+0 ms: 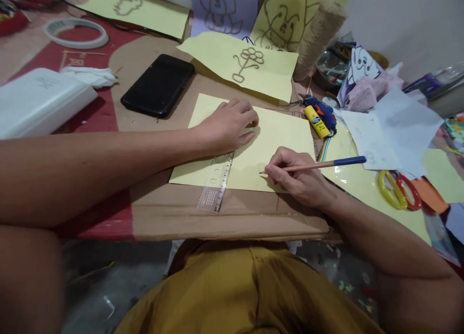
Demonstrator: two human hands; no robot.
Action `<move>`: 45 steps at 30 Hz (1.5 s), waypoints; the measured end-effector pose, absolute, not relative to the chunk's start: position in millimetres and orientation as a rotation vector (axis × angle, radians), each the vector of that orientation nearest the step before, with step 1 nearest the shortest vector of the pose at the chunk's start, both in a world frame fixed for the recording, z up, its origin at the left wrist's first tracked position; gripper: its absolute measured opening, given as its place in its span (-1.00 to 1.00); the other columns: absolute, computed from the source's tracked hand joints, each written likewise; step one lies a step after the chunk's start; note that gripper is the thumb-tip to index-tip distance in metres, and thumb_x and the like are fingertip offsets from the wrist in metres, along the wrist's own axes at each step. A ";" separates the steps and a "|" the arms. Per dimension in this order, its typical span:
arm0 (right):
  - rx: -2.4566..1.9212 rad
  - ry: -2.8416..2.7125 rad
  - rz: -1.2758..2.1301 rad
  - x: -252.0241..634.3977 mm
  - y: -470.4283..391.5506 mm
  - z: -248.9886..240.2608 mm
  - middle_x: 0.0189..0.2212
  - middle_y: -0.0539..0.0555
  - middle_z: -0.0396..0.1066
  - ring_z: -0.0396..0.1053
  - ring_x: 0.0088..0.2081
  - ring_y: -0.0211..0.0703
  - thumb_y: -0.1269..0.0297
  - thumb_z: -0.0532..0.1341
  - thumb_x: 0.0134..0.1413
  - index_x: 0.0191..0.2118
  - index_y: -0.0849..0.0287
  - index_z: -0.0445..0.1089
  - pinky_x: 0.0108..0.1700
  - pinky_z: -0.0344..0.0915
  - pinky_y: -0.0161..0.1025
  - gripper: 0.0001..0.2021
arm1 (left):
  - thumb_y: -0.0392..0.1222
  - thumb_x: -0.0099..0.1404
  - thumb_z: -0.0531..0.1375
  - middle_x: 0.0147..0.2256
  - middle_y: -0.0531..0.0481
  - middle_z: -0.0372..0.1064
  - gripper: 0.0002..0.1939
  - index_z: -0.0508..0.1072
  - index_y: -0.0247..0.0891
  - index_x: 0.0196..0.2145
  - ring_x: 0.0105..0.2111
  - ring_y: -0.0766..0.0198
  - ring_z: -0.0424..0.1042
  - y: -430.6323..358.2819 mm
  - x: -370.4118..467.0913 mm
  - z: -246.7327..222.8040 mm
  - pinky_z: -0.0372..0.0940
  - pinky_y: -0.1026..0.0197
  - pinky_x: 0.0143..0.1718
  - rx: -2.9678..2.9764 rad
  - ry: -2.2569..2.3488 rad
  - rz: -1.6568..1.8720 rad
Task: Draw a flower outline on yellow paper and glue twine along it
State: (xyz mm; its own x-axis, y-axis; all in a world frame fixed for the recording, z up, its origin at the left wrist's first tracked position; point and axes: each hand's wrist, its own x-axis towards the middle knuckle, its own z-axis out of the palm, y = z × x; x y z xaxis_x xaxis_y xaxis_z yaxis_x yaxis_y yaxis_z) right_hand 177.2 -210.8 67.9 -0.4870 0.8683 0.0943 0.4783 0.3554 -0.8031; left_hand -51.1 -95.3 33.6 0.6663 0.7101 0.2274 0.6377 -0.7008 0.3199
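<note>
Left hand (pixel 230 124) rests half-open over clear ruler (pixel 216 181) and yellow paper (pixel 281 133); right hand (pixel 295 174) grips blue-ended pencil (pixel 319 165).

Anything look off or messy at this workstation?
Mostly clutter. Crumpled pinkish paper is bunched among the supplies at right, and small scraps litter the floor. The clear ruler lies slanted, overhanging the yellow sheet's near edge. No obvious spill or breakage.

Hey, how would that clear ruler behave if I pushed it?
The clear ruler looks like thin plastic, so it is probably light. Lying flat, it would likely slide, not tip, though the left hand covering its far end may resist.
</note>
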 end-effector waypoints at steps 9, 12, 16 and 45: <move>-1.201 -2.144 0.894 178.4 -207.8 67.5 -0.52 -0.04 0.46 0.31 -0.49 -0.26 -0.20 0.28 0.51 -0.33 0.08 0.33 -0.42 0.12 -0.26 -0.51 | -0.18 0.59 0.21 0.18 -0.31 0.50 -0.71 0.62 -0.26 0.15 0.28 -0.18 0.43 -95.5 -50.8 35.2 0.33 -0.16 0.30 2.664 1.100 0.490; -1.180 -2.144 0.912 177.9 -207.2 66.8 -0.52 -0.04 0.44 0.28 -0.49 -0.27 -0.17 0.28 0.51 -0.33 0.08 0.32 -0.43 0.10 -0.27 -0.53 | -0.18 0.59 0.23 0.18 -0.32 0.51 -0.71 0.62 -0.28 0.15 0.28 -0.21 0.44 -94.6 -50.4 34.8 0.34 -0.18 0.31 2.669 1.102 0.494; -1.160 -2.153 0.884 178.3 -205.1 64.3 -0.51 -0.04 0.41 0.25 -0.49 -0.28 -0.16 0.25 0.53 -0.34 0.08 0.30 -0.41 0.10 -0.25 -0.53 | -0.18 0.59 0.23 0.17 -0.32 0.52 -0.70 0.63 -0.28 0.16 0.27 -0.20 0.45 -92.6 -49.9 32.6 0.34 -0.18 0.32 2.674 1.101 0.499; -1.233 -2.131 0.804 181.2 -200.4 61.5 -0.50 -0.03 0.45 0.32 -0.46 -0.23 -0.17 0.23 0.52 -0.34 0.06 0.30 -0.36 0.14 -0.22 -0.54 | -0.12 0.64 0.20 0.16 -0.31 0.53 -0.71 0.64 -0.27 0.13 0.29 -0.22 0.43 -96.6 -51.9 35.7 0.30 -0.25 0.36 2.645 1.127 0.524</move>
